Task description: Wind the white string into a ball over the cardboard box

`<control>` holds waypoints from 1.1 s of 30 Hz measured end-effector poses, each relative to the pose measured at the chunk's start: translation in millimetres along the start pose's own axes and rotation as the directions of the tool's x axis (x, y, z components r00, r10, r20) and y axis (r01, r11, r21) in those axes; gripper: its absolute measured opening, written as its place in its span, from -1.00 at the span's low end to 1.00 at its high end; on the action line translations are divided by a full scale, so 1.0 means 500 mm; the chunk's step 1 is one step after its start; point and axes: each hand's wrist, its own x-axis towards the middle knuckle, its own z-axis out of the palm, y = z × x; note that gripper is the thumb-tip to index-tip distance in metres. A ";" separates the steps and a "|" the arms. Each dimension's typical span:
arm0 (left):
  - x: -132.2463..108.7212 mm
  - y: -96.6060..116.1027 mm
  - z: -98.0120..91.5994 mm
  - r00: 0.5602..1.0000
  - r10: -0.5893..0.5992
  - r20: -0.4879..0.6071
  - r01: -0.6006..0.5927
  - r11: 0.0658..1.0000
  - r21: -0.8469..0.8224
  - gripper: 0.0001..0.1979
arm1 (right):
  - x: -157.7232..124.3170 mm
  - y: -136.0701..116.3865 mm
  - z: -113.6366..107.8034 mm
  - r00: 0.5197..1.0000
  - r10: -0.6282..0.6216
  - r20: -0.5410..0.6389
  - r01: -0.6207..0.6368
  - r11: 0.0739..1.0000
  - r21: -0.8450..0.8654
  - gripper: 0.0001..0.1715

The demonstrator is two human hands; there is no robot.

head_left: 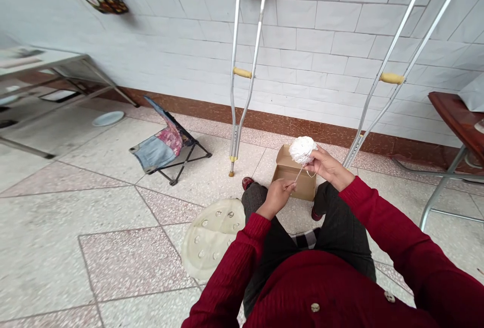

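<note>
A ball of white yarn (301, 150) is held up by my right hand (325, 165), whose fingers close on its right and lower side. From the ball a strand of yarn (300, 173) runs down to the left. My left hand (280, 196) pinches that strand between thumb and fingers, below and left of the ball. A small loose loop hangs under my right fingers. Beneath both hands, an opened cardboard box (305, 187) stands on the floor between my feet, its lid folded back. My hands hide part of its inside.
Two crutches lean on the tiled wall, a nearer crutch (242, 73) ahead and another crutch (391, 78) to the right. A folding stool (159, 149) stands left. A round beige mat (200, 252) lies beside my leg. A brown chair (459, 124) is at right, a table (71, 58) far left.
</note>
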 end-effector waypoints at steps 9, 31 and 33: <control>0.071 -0.028 -0.047 1.000 0.002 -0.004 -0.002 0.998 0.063 -0.76 | -0.145 0.106 0.029 0.979 0.196 0.051 -0.185 0.968 -0.172 -0.11; 0.088 0.147 -0.172 0.946 0.298 -0.124 -0.236 0.901 0.365 -0.71 | 0.072 -0.044 0.004 0.893 -0.222 -0.392 0.144 0.965 -0.217 -0.53; 0.081 0.129 -0.161 0.967 0.238 -0.087 -0.213 0.950 0.228 -0.67 | 0.074 -0.080 0.018 0.946 -0.111 -0.305 0.111 0.994 -0.018 -0.68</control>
